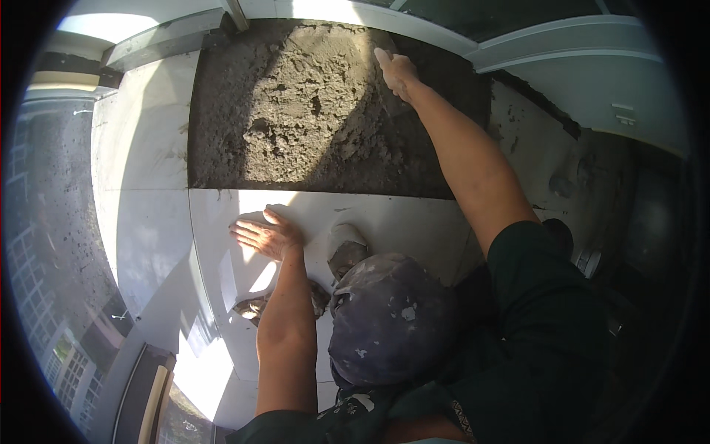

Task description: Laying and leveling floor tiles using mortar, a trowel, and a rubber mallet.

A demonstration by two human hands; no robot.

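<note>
My left hand point(270, 235) lies flat on a pale floor tile point(399, 214), fingers spread and nothing held. Just ahead of it is a rectangular bed of grey, rough mortar point(303, 103), its surface lumpy and pitted. Over the far right part of that bed reaches my right hand point(400, 77), its fingers curled and thumb stretched forward. It appears closed on a trowel point(386, 96), whose flat grey blade is hard to make out in the shade; the handle is hidden.
Laid tiles point(151, 140) border the mortar on the left. A white frame point(562, 37) runs along the far right, with a smeared slab point(521, 140) below it. My stained knee point(392, 318) and a shoe point(346, 248) are close behind the near tile. Glass point(59, 222) stands at left.
</note>
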